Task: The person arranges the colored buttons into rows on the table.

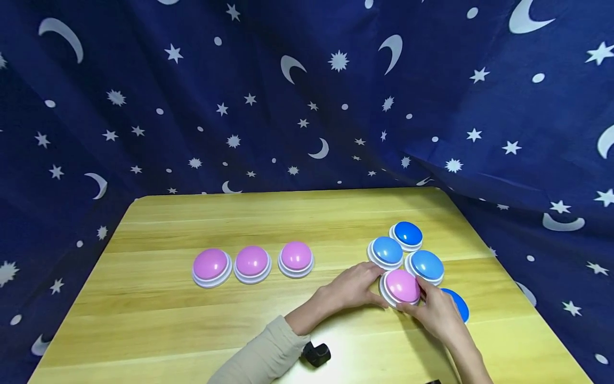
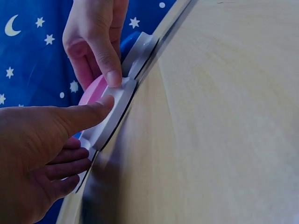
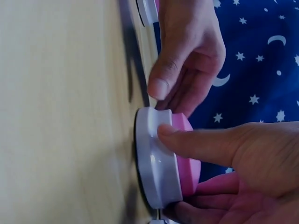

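Observation:
In the head view a pink dome buzzer button [image 1: 402, 286] on a white round base lies between both hands at the right. My right hand [image 1: 438, 312] grips its base, thumb on the near side and fingers round the far side, as the right wrist view also shows on the white base [image 3: 156, 158]. My left hand [image 1: 352, 288] is at the button's left edge, thumb and fingers loosely spread beside the rim. Its fingertips reach near a light blue button [image 1: 387, 249]. Another light blue button [image 1: 427, 264] sits just behind the pink one.
A dark blue button [image 1: 409, 233] stands at the back of the cluster; another dark blue button [image 1: 458, 305] is partly hidden behind my right hand. Three pink buttons [image 1: 251, 261] form a row left of centre. A black object [image 1: 316, 354] shows by the left sleeve. A starry curtain [image 1: 268, 96] backs the table.

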Demonstrator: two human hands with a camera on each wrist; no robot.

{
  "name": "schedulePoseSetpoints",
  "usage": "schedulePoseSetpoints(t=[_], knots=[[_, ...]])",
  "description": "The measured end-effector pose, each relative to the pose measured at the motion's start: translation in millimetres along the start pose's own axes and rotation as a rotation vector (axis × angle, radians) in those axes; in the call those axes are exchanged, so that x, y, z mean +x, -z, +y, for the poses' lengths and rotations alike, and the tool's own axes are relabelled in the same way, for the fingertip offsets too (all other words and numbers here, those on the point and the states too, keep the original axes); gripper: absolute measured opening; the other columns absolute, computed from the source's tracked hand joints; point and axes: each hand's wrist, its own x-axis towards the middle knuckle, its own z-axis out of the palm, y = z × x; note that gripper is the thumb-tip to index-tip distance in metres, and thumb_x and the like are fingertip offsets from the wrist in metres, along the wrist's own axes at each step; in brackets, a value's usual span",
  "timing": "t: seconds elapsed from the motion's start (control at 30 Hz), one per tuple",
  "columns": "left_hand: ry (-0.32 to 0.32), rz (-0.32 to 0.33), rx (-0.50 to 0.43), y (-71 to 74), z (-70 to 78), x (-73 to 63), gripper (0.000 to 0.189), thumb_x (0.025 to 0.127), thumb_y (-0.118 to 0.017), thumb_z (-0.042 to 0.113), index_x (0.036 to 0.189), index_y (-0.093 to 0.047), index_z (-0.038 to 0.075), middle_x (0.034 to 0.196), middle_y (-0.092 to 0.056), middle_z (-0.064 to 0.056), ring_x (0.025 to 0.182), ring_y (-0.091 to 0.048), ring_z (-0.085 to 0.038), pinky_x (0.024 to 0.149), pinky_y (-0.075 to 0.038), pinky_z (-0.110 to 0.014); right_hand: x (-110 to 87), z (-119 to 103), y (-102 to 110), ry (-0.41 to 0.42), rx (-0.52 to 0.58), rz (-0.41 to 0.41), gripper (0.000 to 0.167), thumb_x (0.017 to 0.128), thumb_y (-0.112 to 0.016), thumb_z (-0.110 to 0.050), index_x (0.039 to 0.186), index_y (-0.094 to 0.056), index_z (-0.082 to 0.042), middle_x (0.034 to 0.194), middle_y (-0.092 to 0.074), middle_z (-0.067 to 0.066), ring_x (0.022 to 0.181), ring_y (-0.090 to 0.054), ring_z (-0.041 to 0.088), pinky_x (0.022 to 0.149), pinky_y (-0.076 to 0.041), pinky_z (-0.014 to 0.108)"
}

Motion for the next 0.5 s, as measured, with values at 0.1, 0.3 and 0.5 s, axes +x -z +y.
schedulePoseSetpoints(t=[0.1, 0.3, 0.5], knots=[[0.015, 0.001, -0.001, -2.5, -0.1, 2.2, 0.078, 0.074, -0.086, 0.043, 0.138, -0.056, 0.011, 0.135, -0.060, -0.001, 0.123, -0.054, -0.010, 0.104, -0.038, -0.019, -1.7, 2.3, -2.3, 0.002, 0.021, 0.014, 0.084, 0.075, -0.087, -0.023, 0.135, -0.045, 0.018, 0.125, -0.055, 0.038, 0.115, -0.054, 0.053, 0.092, -0.045, 0.062], [0.022, 0.015, -0.020, -7.8, -0.2, 7.5, 0.067, 0.077, -0.083, 0.044, 0.130, -0.062, 0.009, 0.127, -0.063, -0.001, 0.119, -0.055, -0.008, 0.103, -0.037, -0.016, -4.2, 2.5, -9.3, 0.014, 0.035, 0.060, 0.080, 0.077, -0.086, -0.018, 0.137, -0.045, 0.016, 0.126, -0.054, 0.038, 0.115, -0.053, 0.054, 0.092, -0.044, 0.063], [0.023, 0.027, -0.045, -11.2, -0.7, 11.3, 0.062, 0.077, -0.084, 0.041, 0.126, -0.064, 0.009, 0.123, -0.065, 0.000, 0.114, -0.058, -0.007, 0.099, -0.041, -0.015, -7.3, 4.6, -10.1, 0.031, 0.013, 0.089, 0.077, 0.077, -0.085, -0.014, 0.137, -0.046, 0.015, 0.124, -0.055, 0.038, 0.113, -0.053, 0.055, 0.091, -0.044, 0.064]])
